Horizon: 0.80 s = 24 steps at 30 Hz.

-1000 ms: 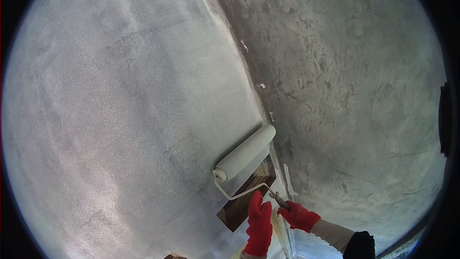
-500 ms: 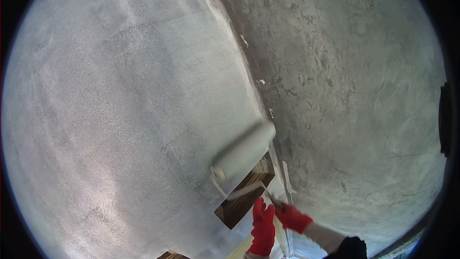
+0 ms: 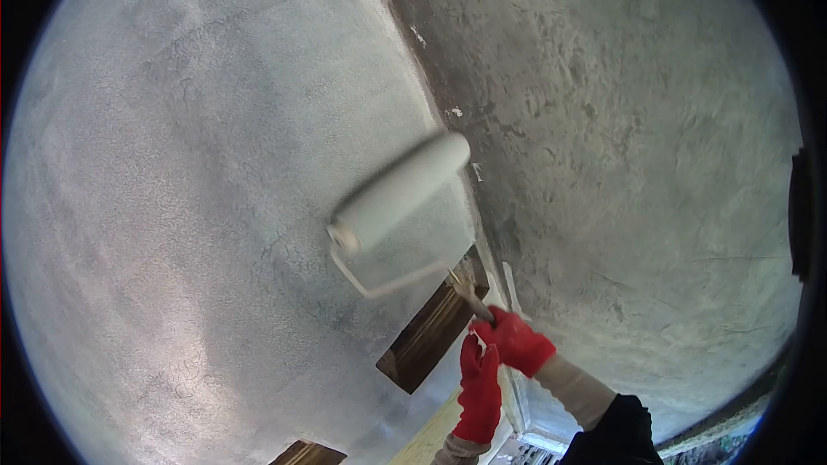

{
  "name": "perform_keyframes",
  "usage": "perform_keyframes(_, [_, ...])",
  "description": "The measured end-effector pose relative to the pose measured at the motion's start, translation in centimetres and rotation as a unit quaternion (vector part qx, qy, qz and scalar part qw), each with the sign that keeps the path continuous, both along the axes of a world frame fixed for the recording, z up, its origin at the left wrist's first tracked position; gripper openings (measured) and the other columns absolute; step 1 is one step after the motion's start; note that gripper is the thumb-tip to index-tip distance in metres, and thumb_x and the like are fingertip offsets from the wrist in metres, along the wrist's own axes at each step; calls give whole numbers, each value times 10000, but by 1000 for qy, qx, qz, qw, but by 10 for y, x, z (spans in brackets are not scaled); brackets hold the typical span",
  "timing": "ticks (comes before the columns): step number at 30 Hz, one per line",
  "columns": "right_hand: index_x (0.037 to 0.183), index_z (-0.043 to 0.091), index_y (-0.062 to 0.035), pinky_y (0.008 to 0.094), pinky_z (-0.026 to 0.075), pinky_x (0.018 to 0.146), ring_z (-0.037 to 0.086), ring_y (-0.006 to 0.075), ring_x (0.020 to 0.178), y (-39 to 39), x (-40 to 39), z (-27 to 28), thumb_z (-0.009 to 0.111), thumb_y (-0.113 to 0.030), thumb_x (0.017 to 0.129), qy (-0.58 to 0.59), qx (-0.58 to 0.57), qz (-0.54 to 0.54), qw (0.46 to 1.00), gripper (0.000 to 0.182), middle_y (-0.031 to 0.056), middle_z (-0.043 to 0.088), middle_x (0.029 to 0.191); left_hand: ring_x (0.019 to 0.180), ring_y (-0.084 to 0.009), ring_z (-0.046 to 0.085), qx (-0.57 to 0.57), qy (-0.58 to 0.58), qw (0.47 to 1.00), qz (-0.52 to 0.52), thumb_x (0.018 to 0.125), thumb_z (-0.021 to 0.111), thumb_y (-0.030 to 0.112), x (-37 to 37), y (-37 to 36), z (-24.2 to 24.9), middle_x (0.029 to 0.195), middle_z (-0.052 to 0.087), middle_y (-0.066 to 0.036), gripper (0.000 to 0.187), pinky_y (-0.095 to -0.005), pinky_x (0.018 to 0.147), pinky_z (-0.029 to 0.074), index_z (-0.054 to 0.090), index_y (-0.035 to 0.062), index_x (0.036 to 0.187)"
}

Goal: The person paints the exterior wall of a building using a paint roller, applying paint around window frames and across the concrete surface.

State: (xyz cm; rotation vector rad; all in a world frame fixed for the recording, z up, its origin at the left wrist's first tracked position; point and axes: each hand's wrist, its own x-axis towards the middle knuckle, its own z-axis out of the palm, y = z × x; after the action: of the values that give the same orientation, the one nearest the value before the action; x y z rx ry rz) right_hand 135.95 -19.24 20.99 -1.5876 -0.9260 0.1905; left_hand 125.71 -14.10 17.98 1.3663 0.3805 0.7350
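My right hand [image 3: 514, 343], in a red glove, is closed round the handle [image 3: 472, 297] of a paint roller. The roller's pale sleeve [image 3: 401, 192] lies slantwise over the light grey painted surface [image 3: 215, 164], its far end at the seam with the darker surface. Its bent wire frame [image 3: 370, 291] runs back to the handle. Just below the right hand, my left hand [image 3: 480, 387], also red-gloved, is raised with its fingertips apart and close to the right hand. Nothing shows between its fingers.
A dark wooden piece [image 3: 431, 331] is set in the painted surface beside the hands, and another wooden piece [image 3: 308, 453] shows at the bottom edge. Rough, patchy darker plaster [image 3: 637, 164] covers the right side. A dark object [image 3: 799, 215] stands at the far right edge.
The roller has moved up and left along the seam, away from the wooden piece. My right hand has risen with it; my left hand has moved up less.
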Motion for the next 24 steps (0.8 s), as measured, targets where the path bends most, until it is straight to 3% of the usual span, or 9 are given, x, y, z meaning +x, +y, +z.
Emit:
perform_keyframes(2, [974,540,-4,398,470,548,613,275,609,-12,-19,-35,530,-382,870,159,-103,9,982,392,207,605,719,1207,-248,409,110,69,991,14,949,438,221,-12,-1,5,1319,400,-169,446,-316,1008,313,354,-30,1309])
perform_keyframes(5, [928,552,-49,398,461,521,592,285,518,-23,-41,-134,553,-400,852,93,-157,-29,983,359,157,572,583,1213,-248,404,108,118,987,20,946,448,250,-13,8,-32,1309,410,-165,458,-322,999,326,361,-23,1304])
perform_keyframes(10, [911,551,-50,402,468,545,599,281,545,-49,-60,-125,577,-404,836,191,-219,-29,956,363,155,591,629,1071,-214,514,59,100,992,-56,943,459,313,2,11,-44,1141,536,-129,438,-304,916,399,435,6,1254])
perform_keyframes(12, [915,553,-51,399,473,552,606,277,557,-56,-65,-118,584,-396,833,201,-197,-27,959,356,150,597,640,870,-188,584,-67,38,993,-94,948,444,337,6,14,-44,906,592,-89,381,-305,807,454,501,5,1127])
perform_keyframes(13, [919,556,-52,397,478,559,613,272,570,-58,-66,-114,590,-388,830,209,-175,-22,962,349,145,603,651,870,-188,584,-65,34,993,-88,948,444,337,5,15,-42,906,592,-89,381,-305,807,454,501,5,1127])
perform_keyframes(16, [948,563,-52,369,497,585,637,249,619,-59,-77,-125,608,-349,827,26,-167,-47,984,323,140,620,695,553,-164,529,-67,15,997,-37,963,410,324,-11,-5,-17,579,444,-24,312,-315,568,468,497,28,924])
perform_keyframes(19, [995,559,-48,350,516,620,660,212,686,-59,-107,-97,613,-313,836,8,-153,-39,987,314,129,641,755,468,-140,443,-95,-57,994,-12,967,396,317,-33,-8,-9,546,394,-20,308,-303,458,420,479,37,871])
perform_keyframes(20, [999,557,-6,349,524,659,668,259,758,-58,-119,-64,626,-233,828,138,-150,-10,979,292,185,652,848,428,-126,375,-83,-72,994,5,969,383,308,-38,-8,-4,528,372,-20,305,-296,406,379,457,43,836])
perform_keyframes(24, [1137,491,1,328,552,658,664,237,780,-42,-128,-65,585,-222,864,234,-149,63,959,364,143,653,886,427,-125,382,-31,-74,996,41,970,385,305,-54,5,6,521,369,-20,298,-289,395,371,458,44,847])
